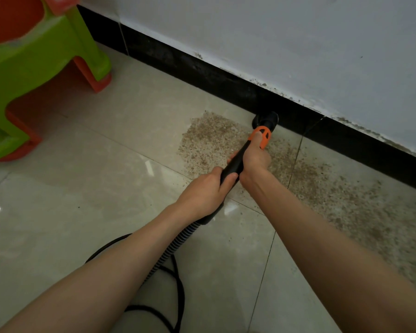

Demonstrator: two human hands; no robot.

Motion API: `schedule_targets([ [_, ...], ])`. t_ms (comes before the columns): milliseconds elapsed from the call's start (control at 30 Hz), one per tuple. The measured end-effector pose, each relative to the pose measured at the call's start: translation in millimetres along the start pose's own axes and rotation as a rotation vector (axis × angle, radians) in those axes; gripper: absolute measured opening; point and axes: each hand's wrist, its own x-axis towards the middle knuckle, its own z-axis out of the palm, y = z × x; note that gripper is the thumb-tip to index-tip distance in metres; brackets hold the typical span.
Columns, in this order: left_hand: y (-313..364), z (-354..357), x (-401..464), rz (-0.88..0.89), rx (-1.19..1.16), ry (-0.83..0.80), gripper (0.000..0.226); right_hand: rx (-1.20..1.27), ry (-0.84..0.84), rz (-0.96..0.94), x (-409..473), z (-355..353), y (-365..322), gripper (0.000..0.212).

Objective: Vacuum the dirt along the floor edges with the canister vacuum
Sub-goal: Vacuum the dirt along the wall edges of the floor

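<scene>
A person's 2 hands wrap the black plastic vacuum wand [235, 162], left hand [205, 193] behind right hand [255, 157], steadying it. Its round black nozzle [265, 120] touches the black baseboard [202, 70], where brown gritty dirt [214, 138] collects on the beige tiled floor [106, 188].

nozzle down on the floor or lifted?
Down: the black nozzle sits on the tile at the black baseboard, beside the dirt patch.

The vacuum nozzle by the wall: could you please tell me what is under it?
The black nozzle sits on the tile floor against the black baseboard, at the edge of the scattered dirt. Whether dirt lies directly beneath it cannot be seen; the nozzle covers that spot.
</scene>
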Motion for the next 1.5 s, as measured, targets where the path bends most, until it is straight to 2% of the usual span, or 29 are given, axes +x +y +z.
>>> schedule_targets([
  [433,-23,-28,-2,-0.073,0.046,0.149,0.040,-0.036,-0.192,0.006,-6,48,2,0.041],
  [633,-36,-48,-2,-0.199,-0.052,0.219,0.048,-0.091,-0.315,0.014,-17,86,-2,0.043],
  [800,-41,-57,-5,-0.235,-0.093,0.240,0.041,-0.086,-0.360,0.026,-30,102,-4,0.038],
  [967,-49,-56,-21,-0.236,-0.207,0.249,0.042,-0.184,-0.368,-0.014,-43,106,5,0.040],
  [1233,-44,-52,-32,-0.250,-0.400,0.249,0.049,-0.340,-0.284,-0.107,-53,106,8,0.040],
  [1500,-29,-44,-33,-0.252,-0.478,0.202,0.051,-0.408,-0.210,-0.137,-50,90,3,0.045],
])
